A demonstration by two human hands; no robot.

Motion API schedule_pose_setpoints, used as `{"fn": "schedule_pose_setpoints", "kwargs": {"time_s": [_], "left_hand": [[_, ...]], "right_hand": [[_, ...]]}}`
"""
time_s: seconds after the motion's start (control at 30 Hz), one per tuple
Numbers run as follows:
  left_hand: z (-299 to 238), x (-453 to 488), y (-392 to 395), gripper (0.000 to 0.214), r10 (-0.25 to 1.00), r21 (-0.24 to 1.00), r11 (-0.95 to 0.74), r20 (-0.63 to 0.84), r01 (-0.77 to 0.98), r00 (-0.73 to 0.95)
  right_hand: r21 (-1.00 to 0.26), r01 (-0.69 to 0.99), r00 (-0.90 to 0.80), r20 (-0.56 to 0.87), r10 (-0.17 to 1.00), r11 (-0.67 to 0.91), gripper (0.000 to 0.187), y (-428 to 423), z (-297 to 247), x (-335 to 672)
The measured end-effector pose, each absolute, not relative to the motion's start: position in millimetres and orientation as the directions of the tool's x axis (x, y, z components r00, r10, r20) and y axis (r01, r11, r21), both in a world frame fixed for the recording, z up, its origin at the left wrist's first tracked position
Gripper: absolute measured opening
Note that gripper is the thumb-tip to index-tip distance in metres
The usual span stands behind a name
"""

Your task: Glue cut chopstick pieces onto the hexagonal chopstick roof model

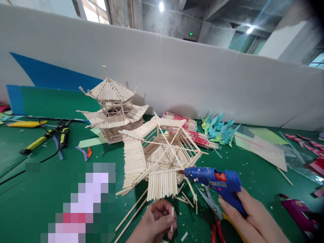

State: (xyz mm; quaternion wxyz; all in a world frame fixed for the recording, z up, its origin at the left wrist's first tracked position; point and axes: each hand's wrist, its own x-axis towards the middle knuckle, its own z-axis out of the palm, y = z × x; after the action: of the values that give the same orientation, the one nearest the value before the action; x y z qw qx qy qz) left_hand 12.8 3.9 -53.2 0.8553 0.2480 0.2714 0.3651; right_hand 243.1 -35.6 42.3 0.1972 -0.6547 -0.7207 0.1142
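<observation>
My right hand [249, 216] grips a blue hot glue gun [216, 184], its nozzle pointing left at the edge of a half-built roof frame of thin wooden sticks [157, 158]. My left hand [155, 222] pinches a short wooden stick [172, 218] upright, just below the roof's front panel. A finished stick pagoda [112, 108] stands behind the frame to the left. Loose long sticks [131, 211] lie on the green table [50, 148] near my left hand.
Scissors with red and yellow handles [215, 216] lie under the glue gun. Bundles of wrapped sticks [192, 130], teal paper cranes [219, 130], yellow-handled tools with a black cable [45, 138], a magenta device [300, 211] and coloured paper [263, 145] lie around. A white partition wall [177, 74] stands behind.
</observation>
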Motion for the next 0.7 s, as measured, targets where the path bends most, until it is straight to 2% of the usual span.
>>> {"fn": "schedule_pose_setpoints", "kwargs": {"time_s": [0.17,0.3,0.37,0.47,0.53,0.57,0.6,0.63,0.7], "left_hand": [[-54,14,5,0.021,0.767,0.634,0.593,-0.258,-0.496,0.588],[-45,14,5,0.017,0.784,0.638,0.582,-0.274,-0.505,0.558],[-39,14,4,0.016,0.794,0.637,0.575,-0.282,-0.514,0.539],[-29,15,-1,0.014,0.802,0.649,0.569,-0.305,-0.505,0.513],[-24,17,-6,0.013,0.804,0.648,0.578,-0.346,-0.496,0.484],[-21,19,-8,0.012,0.802,0.64,0.587,-0.372,-0.496,0.468],[-18,21,-10,0.012,0.798,0.629,0.596,-0.396,-0.499,0.454],[-16,23,-12,0.011,0.793,0.616,0.606,-0.416,-0.503,0.445],[-11,27,-15,0.01,0.781,0.598,0.623,-0.444,-0.504,0.439]], "right_hand": [[-0.483,0.871,-0.003,0.187,0.982,0.094,0.035,-34,45,234],[-0.641,0.764,0.046,0.159,0.986,0.068,0.027,-30,47,228],[-0.769,0.639,0.152,0.13,0.98,0.002,0.025,-30,45,230],[-0.942,0.323,0.369,0.041,0.928,-0.087,0.018,-31,38,241],[-0.985,0.126,0.516,-0.036,0.856,-0.117,0.02,-33,28,254],[-0.986,0.078,0.571,-0.076,0.817,-0.146,0.024,-35,22,262],[-0.977,0.091,0.626,-0.094,0.774,-0.192,0.03,-36,15,270],[-0.949,0.171,0.659,-0.09,0.747,-0.265,0.035,-38,7,277],[-0.817,0.421,0.606,-0.072,0.792,-0.396,0.04,-40,-8,291]]}}
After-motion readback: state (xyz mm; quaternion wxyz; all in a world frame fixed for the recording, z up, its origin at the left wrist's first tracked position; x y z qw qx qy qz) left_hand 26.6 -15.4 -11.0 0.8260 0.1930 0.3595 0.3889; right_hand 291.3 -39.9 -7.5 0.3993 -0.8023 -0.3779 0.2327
